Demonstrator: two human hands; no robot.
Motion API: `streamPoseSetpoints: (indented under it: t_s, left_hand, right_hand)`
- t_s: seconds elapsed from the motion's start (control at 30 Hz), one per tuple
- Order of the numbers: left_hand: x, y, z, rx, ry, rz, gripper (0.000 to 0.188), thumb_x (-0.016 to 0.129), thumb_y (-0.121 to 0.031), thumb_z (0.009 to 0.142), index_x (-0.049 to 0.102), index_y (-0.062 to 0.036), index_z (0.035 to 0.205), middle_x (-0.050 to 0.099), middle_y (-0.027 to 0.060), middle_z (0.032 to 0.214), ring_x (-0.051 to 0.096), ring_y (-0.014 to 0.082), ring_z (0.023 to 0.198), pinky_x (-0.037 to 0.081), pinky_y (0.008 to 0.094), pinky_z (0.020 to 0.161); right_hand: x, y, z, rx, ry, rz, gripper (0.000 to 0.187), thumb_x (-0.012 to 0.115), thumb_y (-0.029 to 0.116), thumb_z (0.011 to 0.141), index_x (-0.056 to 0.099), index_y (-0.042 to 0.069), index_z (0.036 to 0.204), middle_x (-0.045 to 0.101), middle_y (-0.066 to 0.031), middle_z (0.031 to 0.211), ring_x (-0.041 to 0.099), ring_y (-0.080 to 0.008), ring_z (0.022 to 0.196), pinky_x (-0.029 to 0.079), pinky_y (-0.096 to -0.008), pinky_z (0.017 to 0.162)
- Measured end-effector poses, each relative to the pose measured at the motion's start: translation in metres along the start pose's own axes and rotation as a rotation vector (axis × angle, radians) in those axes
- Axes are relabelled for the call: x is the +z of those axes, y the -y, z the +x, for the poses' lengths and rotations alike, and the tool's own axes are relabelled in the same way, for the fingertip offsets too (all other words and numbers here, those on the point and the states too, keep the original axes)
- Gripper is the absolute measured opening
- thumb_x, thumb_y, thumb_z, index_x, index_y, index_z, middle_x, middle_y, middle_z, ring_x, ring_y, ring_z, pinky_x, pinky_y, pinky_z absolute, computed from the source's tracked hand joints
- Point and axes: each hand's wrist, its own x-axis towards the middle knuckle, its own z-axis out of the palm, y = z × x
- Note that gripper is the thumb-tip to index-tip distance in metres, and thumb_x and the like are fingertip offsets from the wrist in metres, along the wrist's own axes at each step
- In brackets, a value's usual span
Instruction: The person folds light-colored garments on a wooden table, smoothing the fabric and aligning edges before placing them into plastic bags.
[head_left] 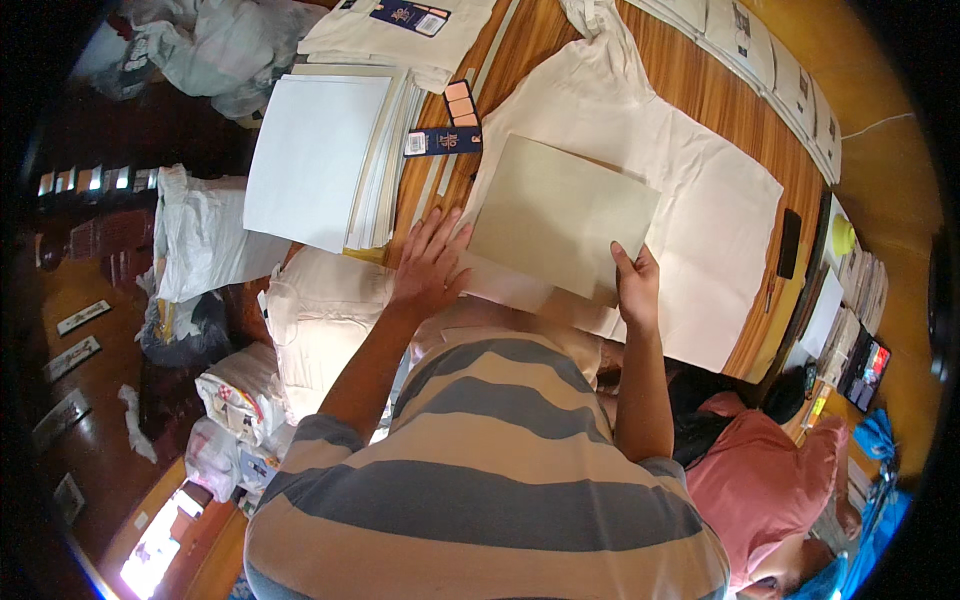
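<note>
At the table's (pixel 700 75) near edge, the left hand (pixel 430 262) rested palm down, fingers extended and slightly spread, gripping nothing; its pressure could not be determined. The right hand (pixel 637 282) pinched the near right corner of the grey-green board (pixel 562 215), thumb on the upper face. The board lay over the cream garment (pixel 715 230), which was spread from the near edge toward the far side. Whether the held corner was raised could not be determined. A one-sided pull at that corner could have skewed the board; dragging it with the cloth could have caused creases or drawn fabric over the near edge. Toward the left edge stood a paper stack (pixel 315 160); leftward sliding could have disturbed it. Beyond lay a dark tag (pixel 443 141) and a folded garment (pixel 395 45).
</note>
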Motion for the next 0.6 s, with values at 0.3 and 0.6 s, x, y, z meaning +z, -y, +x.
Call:
streamPoseSetpoints:
  t_s: [0.3, 0.6]
  left_hand:
    - [0.001, 0.002, 0.005, 0.050, 0.086, 0.107, 0.069, 0.064, -0.050, 0.096, 0.049, -0.0249, 0.159, 0.029, 0.0116, 0.173, 0.023, 0.0380, 0.160, 0.017, 0.0588, 0.128]
    - [0.000, 0.002, 0.003, 0.021, 0.093, 0.059, 0.072, 0.064, -0.055, 0.093, 0.049, -0.0282, 0.159, 0.028, 0.0190, 0.171, 0.024, 0.0407, 0.158, 0.017, 0.0594, 0.129]
  right_hand:
    - [0.021, -0.013, 0.010, -0.054, -0.107, -0.031, 0.030, 0.070, 0.014, 0.104, 0.064, -0.005, 0.127, 0.074, -0.0044, 0.099, 0.063, -0.0081, 0.079, 0.050, -0.0250, 0.071]
    - [0.022, -0.012, 0.019, 0.060, -0.127, -0.171, 0.038, 0.071, 0.011, 0.102, 0.060, -0.008, 0.133, 0.075, -0.0075, 0.091, 0.066, -0.0106, 0.075, 0.052, -0.0275, 0.065]
